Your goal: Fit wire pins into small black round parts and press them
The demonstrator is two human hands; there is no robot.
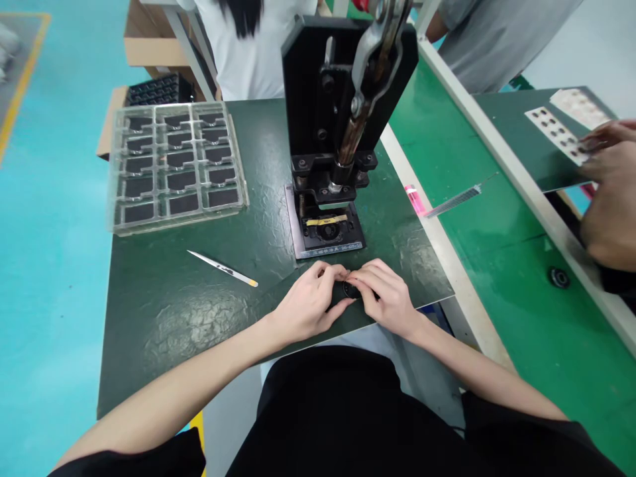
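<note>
Close to the table's front edge, my left hand (pixel 314 299) and my right hand (pixel 385 296) meet with their fingertips together. Between them is a small round black part (pixel 350 290), mostly covered by my fingers. Both hands are closed on it, thumbs below and fingers above. Just beyond them stands a black hand press (pixel 322 119) with a steel lever linkage. Its base holds a black fixture (pixel 328 232) with a yellow strip across it. A pair of tweezers (pixel 222 267) lies on the table to the left of my hands.
A clear plastic tray (pixel 242 192) with black pieces in its compartments sits at the table's back left. To the right runs a green conveyor belt (pixel 497 265) carrying a round black part (pixel 559 277). A co-worker's hand (pixel 613 192) reaches over a dotted white sheet (pixel 556 134).
</note>
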